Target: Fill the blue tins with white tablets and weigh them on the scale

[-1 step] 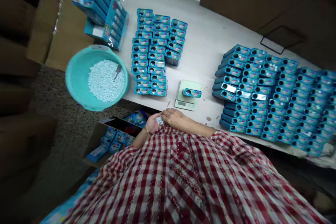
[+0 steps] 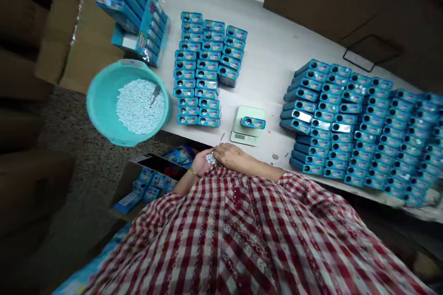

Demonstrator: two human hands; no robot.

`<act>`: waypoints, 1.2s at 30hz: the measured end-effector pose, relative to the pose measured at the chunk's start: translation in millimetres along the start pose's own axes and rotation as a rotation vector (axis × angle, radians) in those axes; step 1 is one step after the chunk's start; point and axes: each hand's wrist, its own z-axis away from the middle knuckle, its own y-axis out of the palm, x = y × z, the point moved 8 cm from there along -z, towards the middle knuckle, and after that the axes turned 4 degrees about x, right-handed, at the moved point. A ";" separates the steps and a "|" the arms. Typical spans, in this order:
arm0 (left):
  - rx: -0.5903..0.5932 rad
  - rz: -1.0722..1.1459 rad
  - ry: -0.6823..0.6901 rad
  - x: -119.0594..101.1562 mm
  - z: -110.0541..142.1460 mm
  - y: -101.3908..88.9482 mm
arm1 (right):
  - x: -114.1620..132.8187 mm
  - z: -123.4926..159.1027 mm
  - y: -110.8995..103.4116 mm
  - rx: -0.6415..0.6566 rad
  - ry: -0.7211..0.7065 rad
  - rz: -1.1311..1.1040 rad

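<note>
beside a long white table (image 2: 266,55), a round turquoise plastic basin (image 2: 97,110) with a heap of loose pale-blue pellets (image 2: 136,113). on the table, a flat pale-green scale (image 2: 255,112) under a slim blue box (image 2: 258,124). near the front edge, in the cupped left hand (image 2: 200,164), a handful (image 2: 210,158) of such pellets: probably light, hard, slippery; best cupped from below. left fingers half curled around the handful; right hand (image 2: 231,155) bent over, fingers bunched; cannot tell whether pinching.

Cool light falls brightest on the white table (image 2: 266,64), while the cardboard boxes (image 2: 27,184) at left sink into murky shadow. White glare streaks a few blue containers (image 2: 302,115); the checked shirt (image 2: 242,230) blurs and stretches toward the lower right.
</note>
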 end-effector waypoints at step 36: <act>-0.128 0.070 0.071 -21.8 9.4 11.2 | -174.9 38.0 -63.8 -0.386 0.650 -0.017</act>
